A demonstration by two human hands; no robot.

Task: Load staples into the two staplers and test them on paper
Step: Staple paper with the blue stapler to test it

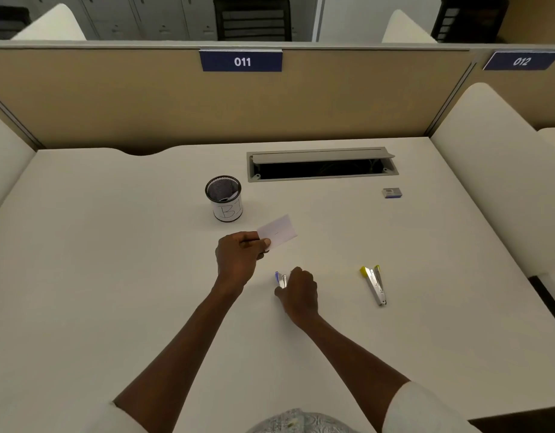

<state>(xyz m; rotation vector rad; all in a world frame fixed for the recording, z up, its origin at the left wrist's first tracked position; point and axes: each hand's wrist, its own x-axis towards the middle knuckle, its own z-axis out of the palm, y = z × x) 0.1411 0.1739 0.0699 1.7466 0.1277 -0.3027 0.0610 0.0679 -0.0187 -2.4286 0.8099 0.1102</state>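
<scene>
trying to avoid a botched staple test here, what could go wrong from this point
1. The left hand pinches the paper by one corner only, so it may bend or slip once it goes into the stapler.
2. The right hand covers most of the blue stapler, so a finger could end up near its mouth.
3. The yellow stapler lies open and may be skipped.

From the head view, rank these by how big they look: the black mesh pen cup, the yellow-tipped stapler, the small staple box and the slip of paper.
1. Black mesh pen cup with its white label.
2. White slip of paper and yellow-tipped metal stapler: alike in extent, and the stapler lies nearer the camera, so unranked.
3. Small grey-and-blue staple box, smallest, though farthest away.
</scene>
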